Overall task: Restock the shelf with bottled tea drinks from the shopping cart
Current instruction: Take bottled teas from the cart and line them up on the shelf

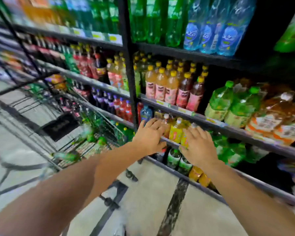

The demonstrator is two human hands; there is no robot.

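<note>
The tall black metal shelving unit fills the upper and right part of the view, its tiers packed with green, clear blue, peach and dark bottles, and it looks largely stocked already. To the left stands the wire-mesh shopping cart, blurred by camera motion, with a few green-tinted bottles lying in its basket, so in my judgement more stock is left to move over. Below it all runs the pale tiled floor with dark seams. The work is centred on the grey-edged lower shelf tier, where a short row of small yellow-labelled tea bottles stands at the front edge, apparently just placed or being straightened; the gap behind them is too dark to judge how much room is left. The left hand reaches in with fingers spread and fairly straight, its fingertips against the leftmost bottle of that row and its thumb down near the shelf lip, pressing, not clasping. The right hand lies over the right end of the row, back towards the camera, fingers loosely extended over a bottle's front; whether they curl round it underneath I cannot tell. The tea bottles thus sit between and just beyond both palms, touching the fingers.
</note>
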